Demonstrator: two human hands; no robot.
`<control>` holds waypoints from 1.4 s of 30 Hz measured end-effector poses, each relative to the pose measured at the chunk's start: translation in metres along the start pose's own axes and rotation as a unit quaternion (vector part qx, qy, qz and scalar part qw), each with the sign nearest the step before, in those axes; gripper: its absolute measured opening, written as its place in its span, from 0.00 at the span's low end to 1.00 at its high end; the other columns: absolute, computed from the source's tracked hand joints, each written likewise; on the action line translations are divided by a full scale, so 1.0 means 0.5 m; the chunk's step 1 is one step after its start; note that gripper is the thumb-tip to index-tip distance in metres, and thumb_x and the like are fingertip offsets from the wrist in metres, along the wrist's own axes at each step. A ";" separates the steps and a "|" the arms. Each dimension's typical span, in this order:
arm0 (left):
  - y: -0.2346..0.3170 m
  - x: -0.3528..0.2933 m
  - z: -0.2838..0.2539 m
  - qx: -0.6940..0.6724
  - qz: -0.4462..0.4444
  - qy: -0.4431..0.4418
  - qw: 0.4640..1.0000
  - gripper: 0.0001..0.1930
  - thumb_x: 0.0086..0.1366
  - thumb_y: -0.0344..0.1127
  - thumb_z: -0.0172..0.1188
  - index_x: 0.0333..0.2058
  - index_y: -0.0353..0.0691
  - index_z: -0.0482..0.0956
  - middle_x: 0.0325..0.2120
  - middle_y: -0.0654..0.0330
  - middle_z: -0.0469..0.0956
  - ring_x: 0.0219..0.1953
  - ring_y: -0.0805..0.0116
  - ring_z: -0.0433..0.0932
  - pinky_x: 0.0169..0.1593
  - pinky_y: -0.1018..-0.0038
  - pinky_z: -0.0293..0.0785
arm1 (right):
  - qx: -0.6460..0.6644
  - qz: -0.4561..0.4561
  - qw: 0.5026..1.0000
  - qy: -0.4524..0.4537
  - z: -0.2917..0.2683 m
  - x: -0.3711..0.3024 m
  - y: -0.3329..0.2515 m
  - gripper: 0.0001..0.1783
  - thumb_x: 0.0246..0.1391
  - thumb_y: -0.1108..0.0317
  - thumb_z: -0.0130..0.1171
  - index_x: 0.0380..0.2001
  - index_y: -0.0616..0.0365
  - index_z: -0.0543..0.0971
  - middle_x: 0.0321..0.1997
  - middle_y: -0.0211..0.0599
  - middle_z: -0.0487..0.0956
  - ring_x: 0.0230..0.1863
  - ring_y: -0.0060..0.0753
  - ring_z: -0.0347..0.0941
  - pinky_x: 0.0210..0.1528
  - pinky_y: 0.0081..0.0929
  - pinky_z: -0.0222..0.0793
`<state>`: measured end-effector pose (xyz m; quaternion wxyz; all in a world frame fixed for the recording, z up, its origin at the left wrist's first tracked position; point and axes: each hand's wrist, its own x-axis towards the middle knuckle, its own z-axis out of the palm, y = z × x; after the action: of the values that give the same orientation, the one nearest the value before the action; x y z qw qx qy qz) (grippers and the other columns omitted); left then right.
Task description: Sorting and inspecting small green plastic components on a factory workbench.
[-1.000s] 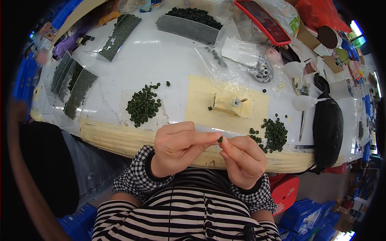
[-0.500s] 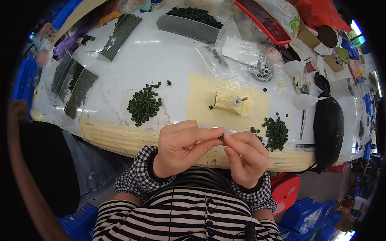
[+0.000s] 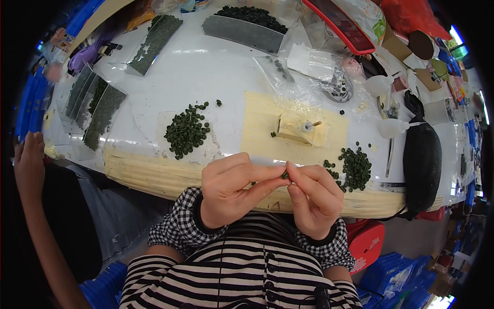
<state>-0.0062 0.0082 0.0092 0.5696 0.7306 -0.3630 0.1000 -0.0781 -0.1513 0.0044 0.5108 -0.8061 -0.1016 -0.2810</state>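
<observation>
Another person's hand [image 3: 31, 154] at the left rim has come up further into view since the earlier frame; the wearer's left hand [image 3: 224, 185] and right hand [image 3: 320, 201] show scarcely any change.

Position of part: a small green piece [image 3: 285, 175] is between the two hands, over the near edge of the tabletop [image 3: 216, 72]. Left fingers [image 3: 267, 171] pinch it at the tips. Right thumb and forefinger meet it from the other side; whether they grip it or only press on it cannot be told.

Risks, as judged: the piece is tiny and held by fingertips alone, so uneven pressure could make it spring out and drop onto the striped shirt [image 3: 221, 262] or the floor. Loose pieces around the right pile [image 3: 356, 170] lie near the edge; a swing of the checked sleeve [image 3: 333, 247] could sweep them off. A dropped piece could also be lost in the left pile [image 3: 186, 132]. The thin rod [image 3: 313, 124] jutting from the taped block [image 3: 294, 131] could catch a hand.

Markings: coloured print shows on the plastic bag [image 3: 364, 20], and pale flowers on the red stool [image 3: 366, 247]. No wording is legible at this size.
</observation>
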 end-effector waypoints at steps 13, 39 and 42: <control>0.000 -0.001 0.005 0.021 0.027 0.016 0.999 0.13 0.45 0.26 0.74 0.32 0.38 0.84 0.14 0.64 0.69 0.14 0.75 0.67 0.17 0.79 0.60 | 0.007 0.004 1.000 -0.001 0.000 0.000 0.001 0.20 0.47 0.82 0.63 0.47 0.65 0.80 0.33 0.40 0.79 0.30 0.28 0.74 0.31 0.19 0.70; 0.002 -0.006 0.005 0.051 0.032 0.018 0.998 0.15 0.44 0.27 0.75 0.32 0.39 0.83 0.14 0.65 0.68 0.14 0.74 0.67 0.17 0.78 0.60 | 0.010 0.011 1.000 -0.005 0.001 0.001 0.002 0.19 0.47 0.83 0.63 0.46 0.66 0.80 0.33 0.41 0.79 0.30 0.29 0.75 0.31 0.19 0.70; 0.003 -0.006 0.005 0.051 0.029 0.018 0.998 0.14 0.44 0.25 0.75 0.32 0.39 0.83 0.15 0.65 0.69 0.13 0.74 0.67 0.17 0.78 0.60 | 0.006 0.013 1.000 -0.008 0.001 0.003 0.002 0.19 0.47 0.82 0.63 0.46 0.66 0.80 0.33 0.41 0.79 0.30 0.29 0.75 0.31 0.19 0.70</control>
<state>-0.0099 0.0073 0.0079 0.5352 0.7459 -0.3679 0.1478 -0.0764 -0.1514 0.0043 0.5184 -0.8064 -0.0974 -0.2673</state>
